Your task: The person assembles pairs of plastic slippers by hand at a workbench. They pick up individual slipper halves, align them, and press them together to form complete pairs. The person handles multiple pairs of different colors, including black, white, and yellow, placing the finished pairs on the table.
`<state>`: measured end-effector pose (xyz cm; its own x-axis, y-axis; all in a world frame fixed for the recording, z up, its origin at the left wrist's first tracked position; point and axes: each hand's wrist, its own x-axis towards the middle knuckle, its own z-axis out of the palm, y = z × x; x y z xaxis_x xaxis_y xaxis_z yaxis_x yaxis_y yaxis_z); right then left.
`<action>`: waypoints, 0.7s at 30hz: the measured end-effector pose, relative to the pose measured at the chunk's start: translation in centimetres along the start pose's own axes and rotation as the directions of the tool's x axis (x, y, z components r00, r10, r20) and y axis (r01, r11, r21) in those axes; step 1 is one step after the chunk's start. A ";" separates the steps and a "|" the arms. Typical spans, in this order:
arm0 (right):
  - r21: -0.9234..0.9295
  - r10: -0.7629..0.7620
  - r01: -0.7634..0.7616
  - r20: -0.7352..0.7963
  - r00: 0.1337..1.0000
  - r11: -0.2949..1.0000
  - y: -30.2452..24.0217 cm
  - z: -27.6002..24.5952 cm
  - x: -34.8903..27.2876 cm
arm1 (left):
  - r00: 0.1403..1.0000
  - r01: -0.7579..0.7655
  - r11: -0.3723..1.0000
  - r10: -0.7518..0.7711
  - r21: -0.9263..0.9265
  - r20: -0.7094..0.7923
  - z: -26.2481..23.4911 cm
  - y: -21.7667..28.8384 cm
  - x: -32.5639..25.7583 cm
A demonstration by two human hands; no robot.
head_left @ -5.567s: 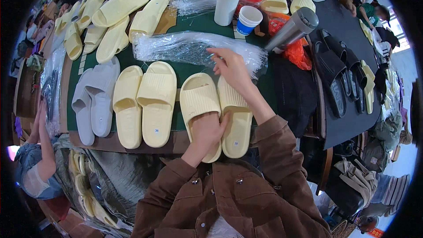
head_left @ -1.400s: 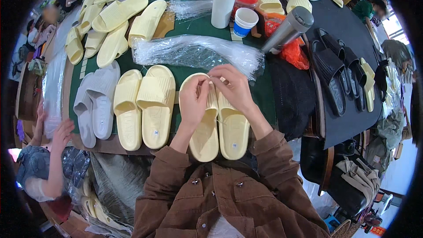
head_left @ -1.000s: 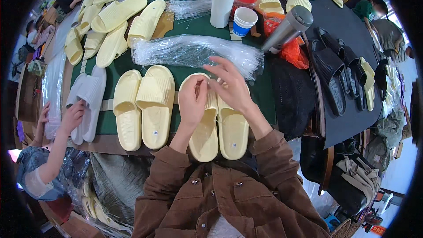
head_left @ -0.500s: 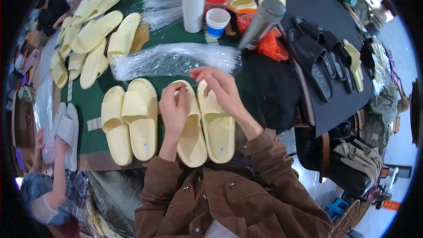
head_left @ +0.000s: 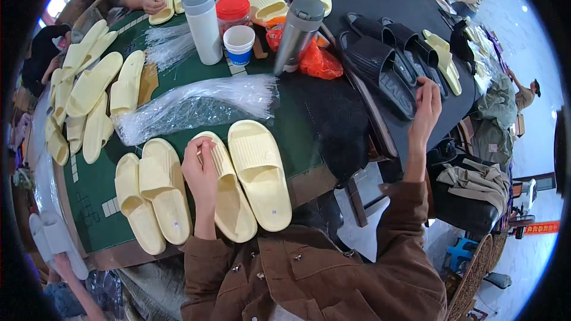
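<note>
Two pairs of pale yellow ribbed slippers stand side by side at the table's near edge. In the right-hand pair, the left slipper point(head_left: 235, 208) lies under my left hand point(head_left: 199, 169), whose fingers are pinched together over its strap. Anything between them is too small to make out. The other slipper point(head_left: 260, 178) of this pair is untouched. My right hand point(head_left: 427, 107) is stretched far right, beside black slippers point(head_left: 380, 62), with its fingers curled together; what they hold, if anything, cannot be seen. The second yellow pair point(head_left: 166, 202) sits left of my left hand.
A bundle of clear plastic strands point(head_left: 202, 104) lies beyond the slippers. Behind it stand a white tumbler point(head_left: 203, 30), a paper cup point(head_left: 239, 47), a red-lidded jar point(head_left: 232, 12) and a steel tumbler point(head_left: 297, 32). More yellow slippers point(head_left: 95, 86) pile up left. Another person's hand point(head_left: 154, 4) touches slippers across the table.
My right hand has swung from above the yellow pair out to the right, near the black slippers. My left hand stays over the same slipper. The whole view has shifted and turned.
</note>
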<state>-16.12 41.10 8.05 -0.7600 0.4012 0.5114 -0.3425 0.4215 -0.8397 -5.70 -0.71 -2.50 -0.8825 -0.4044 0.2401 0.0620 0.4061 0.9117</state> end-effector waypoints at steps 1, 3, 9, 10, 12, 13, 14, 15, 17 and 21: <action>-0.097 -0.014 0.017 0.040 0.999 0.995 1.8 -0.5 1.4 | 1.000 0.008 1.000 -0.008 0.004 0.009 0.0 0.1 0.0; -0.288 -0.028 0.062 0.120 0.992 0.956 5.7 -1.1 3.9 | 1.000 -0.005 1.000 0.005 0.001 0.014 0.2 -0.1 0.0; -0.715 -0.035 0.288 0.346 0.938 0.637 8.5 3.1 8.6 | 1.000 -0.020 0.999 0.021 -0.046 0.020 0.1 -0.4 -0.1; -0.704 -0.055 0.324 0.377 0.925 0.632 8.6 4.3 9.0 | 1.000 -0.017 0.999 0.018 -0.051 0.020 0.1 -0.5 -0.2; -0.677 -0.051 0.325 0.391 0.919 0.661 10.3 5.2 10.8 | 1.000 -0.017 0.999 0.018 -0.044 0.019 0.2 -0.5 -0.3; -0.659 -0.048 0.326 0.403 0.914 0.678 10.8 5.8 11.0 | 1.000 -0.014 0.999 0.015 -0.036 0.014 0.2 -0.6 -0.4; -0.624 -0.053 0.330 0.419 0.906 0.708 11.2 5.7 11.3 | 1.000 -0.017 0.998 0.017 -0.059 -0.006 0.2 -0.7 -0.5; -0.627 -0.045 0.317 0.410 0.911 0.711 11.6 5.7 11.4 | 0.999 -0.021 0.996 0.019 -0.083 -0.026 0.3 -0.7 -0.5; -0.631 -0.029 0.294 0.395 0.918 0.718 11.4 6.0 11.1 | 0.987 -0.145 0.989 0.145 0.012 -0.062 0.1 0.4 -0.6; -0.653 -0.024 0.278 0.369 0.929 0.705 11.1 6.1 10.9 | 0.904 -0.418 0.863 0.427 0.284 0.031 -1.1 4.1 -2.7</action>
<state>-31.54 45.16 3.19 -0.9016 0.0622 0.4281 -0.0920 0.9394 -0.3302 -2.55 1.18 0.92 -0.7854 -0.1668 0.5962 0.2899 0.7519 0.5922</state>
